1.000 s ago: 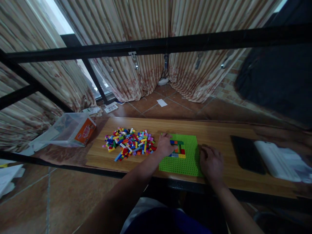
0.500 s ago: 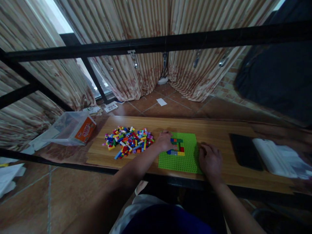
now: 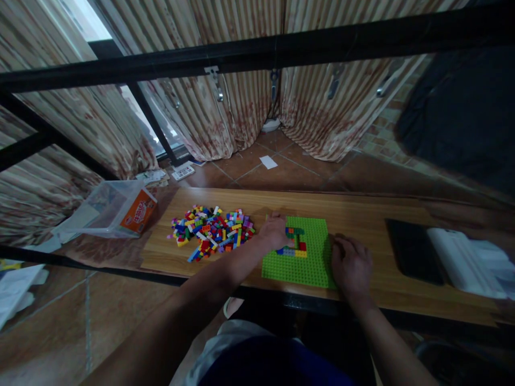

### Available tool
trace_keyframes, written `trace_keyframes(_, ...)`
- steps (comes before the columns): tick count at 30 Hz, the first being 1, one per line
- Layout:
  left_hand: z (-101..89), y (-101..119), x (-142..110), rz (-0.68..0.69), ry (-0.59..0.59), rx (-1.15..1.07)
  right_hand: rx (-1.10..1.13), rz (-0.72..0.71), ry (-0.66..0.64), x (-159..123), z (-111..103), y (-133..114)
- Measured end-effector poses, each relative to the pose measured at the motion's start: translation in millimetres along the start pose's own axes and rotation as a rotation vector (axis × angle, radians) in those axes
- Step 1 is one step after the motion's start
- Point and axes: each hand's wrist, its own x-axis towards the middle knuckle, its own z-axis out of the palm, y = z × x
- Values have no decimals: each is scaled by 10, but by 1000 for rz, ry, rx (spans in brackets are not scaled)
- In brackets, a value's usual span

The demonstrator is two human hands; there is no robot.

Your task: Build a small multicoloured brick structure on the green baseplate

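A green studded baseplate (image 3: 316,268) lies on the wooden table. On its upper left part sits a small frame of toy bricks (image 3: 298,253), with green, orange, red, yellow, blue and grey pieces showing. My left hand (image 3: 274,231) reaches over the left side of this frame, its fingers bent down onto the bricks. The hand covers whatever is at its fingertips. My right hand (image 3: 352,264) rests on the table with curled fingers against the baseplate's right edge. Left of the baseplate spreads a loose pile of mixed coloured bricks (image 3: 213,231).
A clear plastic box (image 3: 102,209) with an orange label lies on its side at the table's left. To the right are a black flat object (image 3: 410,249) and a white packet (image 3: 462,262). A dark rail (image 3: 241,56) crosses in front of the curtains (image 3: 233,118).
The view has shifted slightly. My left hand stays over the left side of the brick frame, and my right hand remains at the baseplate's right edge.
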Motion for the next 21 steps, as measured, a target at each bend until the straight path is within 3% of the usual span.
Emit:
trace_keyframes(8, -36, 13, -68, 42, 27, -4, -13, 13, -20, 7, 3, -8)
trace_keyframes(12, -22, 6, -235, 72, 83, -31, -11, 4, -13, 11, 8, 0)
trace_keyframes(18, 189, -173, -930, 163, 296, -225, -10, -22, -1, -1, 30, 44)
trace_keyframes(21, 325, -336, -1339, 160, 337, -308, -19, -21, 5, -6, 32, 53)
